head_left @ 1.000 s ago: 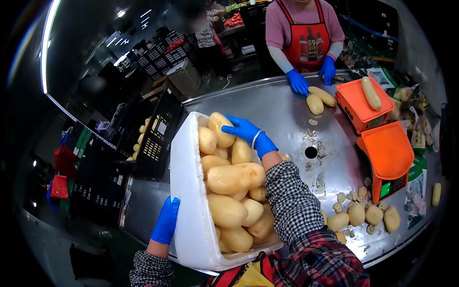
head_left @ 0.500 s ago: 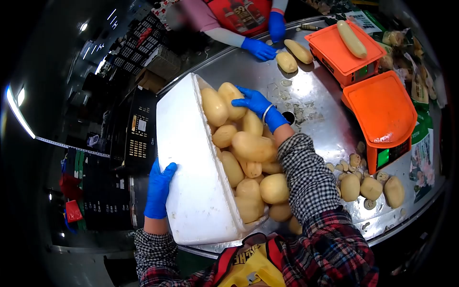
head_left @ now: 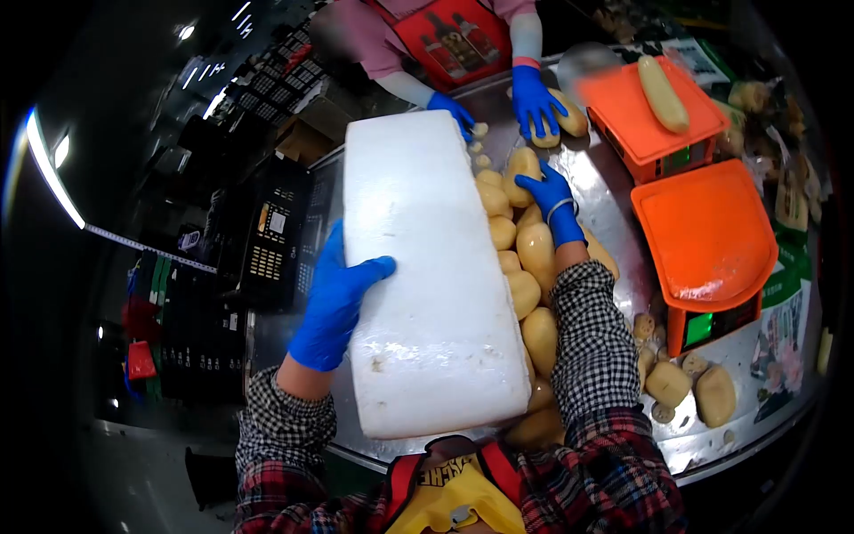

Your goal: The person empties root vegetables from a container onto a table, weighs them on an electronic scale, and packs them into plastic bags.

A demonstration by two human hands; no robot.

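A white foam box is tipped far over on the steel table, its outer bottom facing up towards me. My left hand, in a blue glove, grips the box's left edge, thumb across its face and fingers partly hidden behind. Pale peeled lotus roots lie in a heap along the box's right side, partly covered by it. My right hand, also blue-gloved, has its fingers on a lotus root at the far end of the heap. The inside of the box is hidden.
Two orange scales stand on the right, the farther bearing a long lotus root. Cut pieces and slices lie near the front right. Across the table, a co-worker's blue-gloved hand rests on roots. Black crates stand left.
The box has tipped further to the right, hiding its opening, and the roots now lie out on the table. My left hand has moved up and right. The co-worker's hand has reached onto the roots.
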